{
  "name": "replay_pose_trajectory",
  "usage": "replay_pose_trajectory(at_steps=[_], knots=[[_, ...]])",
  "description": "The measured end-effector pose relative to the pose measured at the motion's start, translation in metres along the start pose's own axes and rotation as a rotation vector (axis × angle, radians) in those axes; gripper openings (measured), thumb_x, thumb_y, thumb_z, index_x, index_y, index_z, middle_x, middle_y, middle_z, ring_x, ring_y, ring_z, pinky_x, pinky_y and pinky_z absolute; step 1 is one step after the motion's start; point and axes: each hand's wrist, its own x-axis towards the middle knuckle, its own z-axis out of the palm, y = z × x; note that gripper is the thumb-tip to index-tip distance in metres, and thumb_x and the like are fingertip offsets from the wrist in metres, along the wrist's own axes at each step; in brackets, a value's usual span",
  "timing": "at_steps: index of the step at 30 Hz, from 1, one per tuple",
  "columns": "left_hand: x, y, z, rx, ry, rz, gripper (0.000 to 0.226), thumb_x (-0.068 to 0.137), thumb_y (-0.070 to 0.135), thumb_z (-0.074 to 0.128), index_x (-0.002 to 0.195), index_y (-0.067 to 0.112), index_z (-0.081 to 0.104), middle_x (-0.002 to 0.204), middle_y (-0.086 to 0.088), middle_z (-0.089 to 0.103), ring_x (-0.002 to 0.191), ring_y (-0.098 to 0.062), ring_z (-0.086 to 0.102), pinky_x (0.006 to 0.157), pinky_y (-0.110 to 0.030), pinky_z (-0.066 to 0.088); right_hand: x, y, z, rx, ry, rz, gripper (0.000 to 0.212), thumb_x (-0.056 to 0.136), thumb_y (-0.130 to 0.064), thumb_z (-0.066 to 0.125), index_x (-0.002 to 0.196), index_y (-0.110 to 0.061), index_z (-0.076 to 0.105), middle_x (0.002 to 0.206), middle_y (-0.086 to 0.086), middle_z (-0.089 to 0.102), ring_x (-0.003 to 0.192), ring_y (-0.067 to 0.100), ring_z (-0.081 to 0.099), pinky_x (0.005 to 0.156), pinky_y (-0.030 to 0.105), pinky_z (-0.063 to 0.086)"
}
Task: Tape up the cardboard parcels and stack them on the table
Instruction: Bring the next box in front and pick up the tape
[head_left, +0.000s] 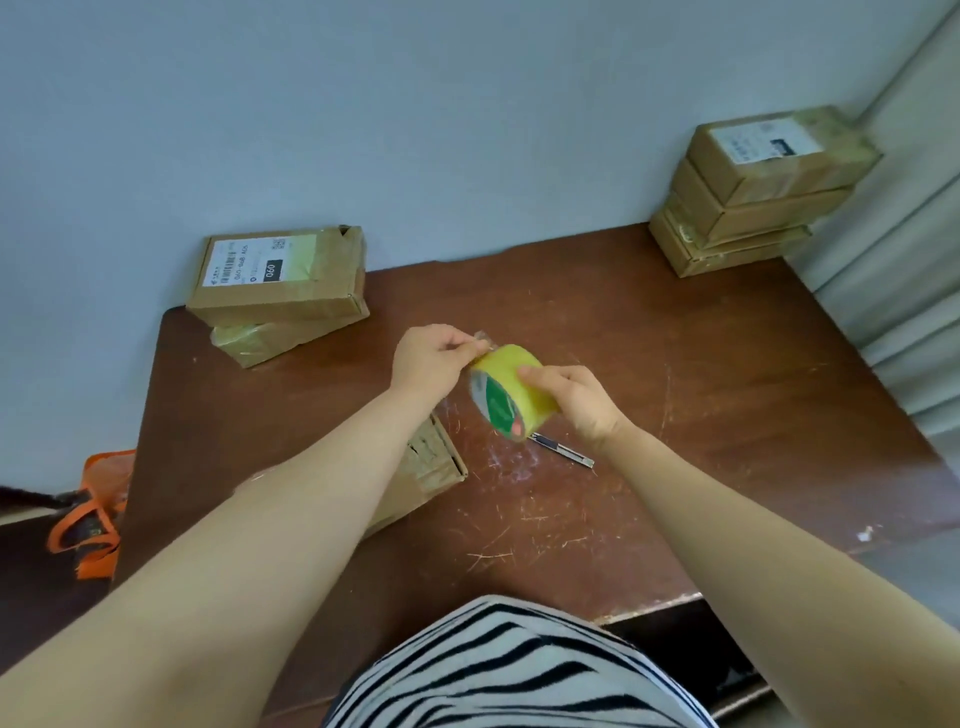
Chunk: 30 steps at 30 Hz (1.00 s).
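Between both hands (431, 358) (576, 400): the tape roll (511, 389), gripped.

An orange-strapped bag (96, 512) sits low left, beneath a pale blue-grey wall (415, 130)

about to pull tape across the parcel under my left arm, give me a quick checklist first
1. Roll held firmly: ok, the right hand has its grip round the yellow roll of packing tape.
2. Tape end started: ok, the left hand pinches the clear tape end off the roll.
3. Parcel within reach: ok, the brown cardboard parcel lies on the brown wooden table under the left forearm.
4. Parcel flaps closed: cannot tell, the forearm hides most of it.
5. Cutter handy: ok, the slim metal utility knife lies on the table just below the roll.
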Motion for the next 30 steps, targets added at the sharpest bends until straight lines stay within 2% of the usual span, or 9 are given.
replay_pose_trajectory(at_steps=[2, 6, 10, 12, 15, 20, 25, 28, 30], knots=[[-0.004, 0.003, 0.01, -0.091, -0.041, -0.103, 0.015, 0.078, 0.017, 0.078, 0.064, 0.017, 0.071, 0.056, 0.002, 0.066, 0.049, -0.006, 0.061, 0.048, -0.015, 0.044, -0.009, 0.0, -0.017, -0.045, 0.073, 0.015, 0.032, 0.092, -0.025, 0.058, 0.064, -0.011, 0.062, 0.049, -0.007, 0.057, 0.044, 0.001, 0.052, 0.047, 0.013, 0.042], [-0.015, 0.012, 0.038, -0.147, -0.061, -0.231, 0.016, 0.075, 0.013, 0.079, 0.063, 0.012, 0.07, 0.053, -0.002, 0.063, 0.04, -0.008, 0.051, 0.05, -0.013, 0.046, -0.027, -0.001, -0.055, -0.215, 0.007, 0.063, 0.025, 0.091, -0.021, 0.058, 0.067, -0.015, 0.064, 0.052, -0.011, 0.058, 0.046, -0.002, 0.053, 0.047, 0.009, 0.04], [-0.026, 0.018, 0.064, -0.188, -0.093, -0.328, 0.018, 0.076, 0.011, 0.078, 0.061, 0.01, 0.067, 0.052, -0.001, 0.06, 0.047, -0.014, 0.044, 0.057, -0.021, 0.042, -0.045, 0.015, -0.081, -0.226, -0.106, 0.136, 0.011, 0.09, -0.018, 0.061, 0.087, -0.014, 0.07, 0.069, -0.008, 0.07, 0.065, 0.002, 0.065, 0.059, 0.009, 0.046], [-0.032, 0.015, 0.072, -0.191, -0.066, -0.364, 0.02, 0.076, 0.01, 0.078, 0.059, 0.01, 0.066, 0.049, 0.002, 0.06, 0.052, -0.013, 0.046, 0.065, -0.024, 0.043, -0.049, 0.02, -0.094, -0.283, -0.059, 0.154, 0.022, 0.088, -0.029, 0.065, 0.092, -0.009, 0.072, 0.073, -0.005, 0.07, 0.07, 0.01, 0.065, 0.062, 0.014, 0.048], [-0.034, 0.008, 0.071, -0.203, -0.007, -0.42, 0.021, 0.077, 0.014, 0.078, 0.061, 0.009, 0.065, 0.051, 0.005, 0.061, 0.056, -0.009, 0.048, 0.083, -0.03, 0.042, -0.058, 0.029, -0.12, -0.48, 0.039, 0.187, 0.04, 0.081, -0.05, 0.067, 0.073, -0.011, 0.07, 0.064, -0.004, 0.061, 0.064, 0.014, 0.057, 0.061, 0.024, 0.046], [-0.046, 0.008, 0.08, -0.181, -0.006, -0.408, 0.02, 0.077, 0.019, 0.079, 0.062, 0.012, 0.068, 0.065, 0.002, 0.066, 0.061, -0.01, 0.049, 0.077, -0.029, 0.041, -0.069, 0.045, -0.144, -0.474, 0.018, 0.273, 0.024, 0.085, -0.042, 0.066, 0.076, -0.02, 0.071, 0.077, -0.005, 0.068, 0.079, 0.017, 0.063, 0.069, 0.028, 0.048], [-0.075, -0.013, 0.098, -0.155, -0.031, -0.451, 0.023, 0.079, 0.02, 0.077, 0.059, 0.012, 0.068, 0.067, -0.001, 0.067, 0.056, -0.01, 0.05, 0.063, -0.021, 0.04, -0.062, 0.041, -0.148, -0.903, 0.013, 0.358, 0.035, 0.077, -0.05, 0.069, 0.075, -0.015, 0.069, 0.078, 0.0, 0.064, 0.075, 0.015, 0.059, 0.064, 0.029, 0.047], [-0.093, -0.032, 0.101, -0.115, -0.104, -0.511, 0.02, 0.08, 0.023, 0.076, 0.062, 0.015, 0.07, 0.072, -0.001, 0.07, 0.059, -0.011, 0.047, 0.063, -0.024, 0.039, -0.054, 0.042, -0.128, -1.217, -0.019, 0.377, 0.044, 0.076, -0.053, 0.069, 0.087, -0.012, 0.056, 0.086, 0.0, 0.057, 0.082, 0.021, 0.056, 0.064, 0.03, 0.044], [-0.101, -0.042, 0.099, -0.092, -0.129, -0.55, 0.018, 0.079, 0.022, 0.076, 0.064, 0.016, 0.071, 0.076, -0.004, 0.071, 0.06, -0.013, 0.047, 0.052, -0.022, 0.036, -0.049, 0.045, -0.11, -1.385, -0.03, 0.366, 0.039, 0.082, -0.052, 0.065, 0.095, -0.018, 0.053, 0.089, -0.001, 0.053, 0.087, 0.023, 0.056, 0.067, 0.031, 0.042]])
